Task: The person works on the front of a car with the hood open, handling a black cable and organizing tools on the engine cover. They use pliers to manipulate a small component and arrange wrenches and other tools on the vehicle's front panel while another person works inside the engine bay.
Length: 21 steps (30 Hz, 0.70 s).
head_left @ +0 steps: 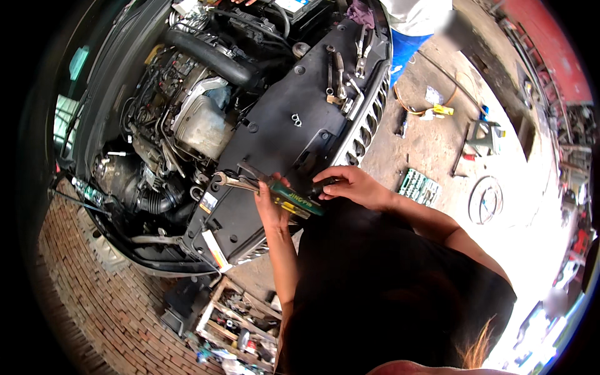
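Holding, left hand (272,207): one bundle, fingers and thumb wrapped around it, comprising a green-handled screwdriver (291,195), a yellow-handled tool (289,208) and a wrench (236,182), its open end pointing away from the person. Holding, right hand (354,186): a dark piece (323,185), pinched between thumb and fingers just beside the green handle; its exact kind cannot be told. Location of bundle: over the near edge of the black panel (269,134), in front of the dark shirt (375,269). Lying on panel: a small metal piece (297,120); farther along, pliers (361,53) and a slim wrench (330,70). On the ground to the right: a green socket case (419,187) and a coiled hose (485,200). Handling notes, by judgement: the left grip is best kept firm around all the handles, since smooth ones may slide past each other; metal ends are best aimed away from the right fingers; the dark piece calls for a light, separate pinch; and the bundle is safer over the panel than over the open engine (203,128).
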{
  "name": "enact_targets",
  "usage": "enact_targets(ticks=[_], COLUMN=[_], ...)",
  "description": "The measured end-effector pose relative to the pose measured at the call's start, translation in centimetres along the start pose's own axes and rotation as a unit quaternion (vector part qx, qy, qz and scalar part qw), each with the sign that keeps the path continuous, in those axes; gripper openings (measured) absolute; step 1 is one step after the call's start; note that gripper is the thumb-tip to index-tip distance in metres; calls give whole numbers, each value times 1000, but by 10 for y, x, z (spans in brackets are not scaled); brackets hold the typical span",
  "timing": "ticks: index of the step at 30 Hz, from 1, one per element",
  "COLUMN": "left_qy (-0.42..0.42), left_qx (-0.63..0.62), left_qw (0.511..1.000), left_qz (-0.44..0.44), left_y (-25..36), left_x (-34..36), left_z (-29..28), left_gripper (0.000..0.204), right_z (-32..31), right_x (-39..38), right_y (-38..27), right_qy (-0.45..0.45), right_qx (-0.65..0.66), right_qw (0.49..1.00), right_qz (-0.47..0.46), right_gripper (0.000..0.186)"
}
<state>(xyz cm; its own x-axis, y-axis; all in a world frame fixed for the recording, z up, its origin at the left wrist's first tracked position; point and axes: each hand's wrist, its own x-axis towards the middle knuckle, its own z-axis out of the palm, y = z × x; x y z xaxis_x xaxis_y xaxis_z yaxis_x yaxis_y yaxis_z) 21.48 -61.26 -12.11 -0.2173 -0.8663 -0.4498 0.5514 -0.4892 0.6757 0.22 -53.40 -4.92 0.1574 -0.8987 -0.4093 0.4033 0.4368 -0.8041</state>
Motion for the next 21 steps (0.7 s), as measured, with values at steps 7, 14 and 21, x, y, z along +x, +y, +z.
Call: enact_targets(ticks=[7, 14, 21], left_qy=[105, -40, -11], left_qx=[-15, -208, -216], left_qw=[990, 972, 967], left_qz=[92, 98, 132], left_y=[-47, -74, -84], left_x=[21, 41, 47], left_z=[5, 8, -2], left_gripper=[37, 21, 26], right_z=[-115, -183, -207], right_x=[2, 9, 15], right_y=[-37, -61, -65], right_qy=[28, 67, 33], right_qx=[-39, 114, 285], right_qw=[999, 990, 958], right_qz=[-21, -50, -2], right_gripper=[25, 26, 22])
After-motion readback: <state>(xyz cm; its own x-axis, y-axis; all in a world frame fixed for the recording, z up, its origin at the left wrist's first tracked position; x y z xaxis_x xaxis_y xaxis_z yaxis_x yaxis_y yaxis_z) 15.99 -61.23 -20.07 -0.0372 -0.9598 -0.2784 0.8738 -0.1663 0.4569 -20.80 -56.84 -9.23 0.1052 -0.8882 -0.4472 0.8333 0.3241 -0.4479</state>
